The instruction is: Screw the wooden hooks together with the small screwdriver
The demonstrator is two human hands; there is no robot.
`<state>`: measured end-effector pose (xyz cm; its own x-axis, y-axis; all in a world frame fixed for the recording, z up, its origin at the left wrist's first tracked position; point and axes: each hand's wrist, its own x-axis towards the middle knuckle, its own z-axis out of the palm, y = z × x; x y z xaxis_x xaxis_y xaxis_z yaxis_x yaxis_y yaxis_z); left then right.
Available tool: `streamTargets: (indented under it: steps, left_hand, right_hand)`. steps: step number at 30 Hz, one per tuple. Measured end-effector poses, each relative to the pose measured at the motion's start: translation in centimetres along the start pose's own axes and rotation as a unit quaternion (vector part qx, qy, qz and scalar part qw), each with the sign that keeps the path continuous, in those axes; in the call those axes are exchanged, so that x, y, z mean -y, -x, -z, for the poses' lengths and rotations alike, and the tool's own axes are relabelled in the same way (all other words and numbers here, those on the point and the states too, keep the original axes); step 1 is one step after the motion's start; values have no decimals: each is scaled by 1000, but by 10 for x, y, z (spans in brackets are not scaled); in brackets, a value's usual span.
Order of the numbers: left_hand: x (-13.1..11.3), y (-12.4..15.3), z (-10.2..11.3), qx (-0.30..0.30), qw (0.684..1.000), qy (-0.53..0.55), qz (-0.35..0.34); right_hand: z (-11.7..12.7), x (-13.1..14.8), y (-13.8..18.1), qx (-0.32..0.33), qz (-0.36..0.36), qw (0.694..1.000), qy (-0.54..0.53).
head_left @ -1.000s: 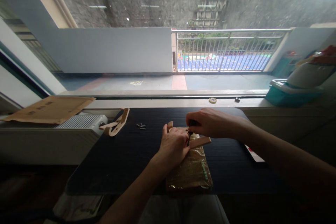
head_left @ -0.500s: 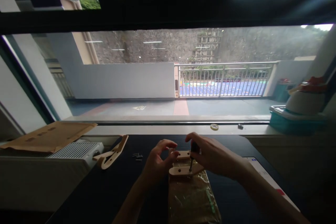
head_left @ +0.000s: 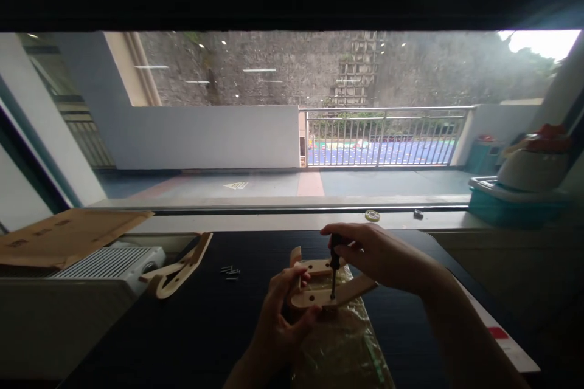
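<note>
Centrally, toward the near edge of the view, a pale wooden assembly (head_left: 322, 298) with drilled holes lies on your film-wrapped packet (head_left: 340, 346), which rests on the black tabletop (head_left: 191, 328). Directions are taken from this assembly, twelve o'clock facing the window. At eight o'clock, your left hand (head_left: 281, 311) pinches its rounded end, thumb on the near side and fingers on the far side. At two o'clock, your right hand (head_left: 381, 258) has its fingers curled around the dark handle of a screwdriver (head_left: 336, 249); the shaft stands nearly upright, its tip at a hole in the nearer strip. Between nine and ten o'clock lie several loose screws (head_left: 230, 272) and, farther out, a second wooden assembly (head_left: 182, 273). Between three and four o'clock lies a white sheet (head_left: 511, 346) with a red mark.
</note>
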<state>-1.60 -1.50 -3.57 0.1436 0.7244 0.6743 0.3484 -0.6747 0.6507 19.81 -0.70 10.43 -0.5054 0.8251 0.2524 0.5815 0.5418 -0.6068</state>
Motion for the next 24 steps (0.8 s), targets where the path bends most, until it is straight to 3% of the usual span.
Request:
streamTargets:
  steps: [10, 19, 24]
  left_hand:
    - [-8, -1, -3, 13, 996, 30, 87]
    - [-13, 0, -3, 26, 993, 29, 115]
    - [-18, -2, -3, 24, 991, 43, 122]
  right_hand:
    - [-1, 1, 0, -12, 27, 999, 14]
    - [2, -1, 1, -36, 4, 998, 57]
    - [-1, 0, 3, -53, 26, 997, 55]
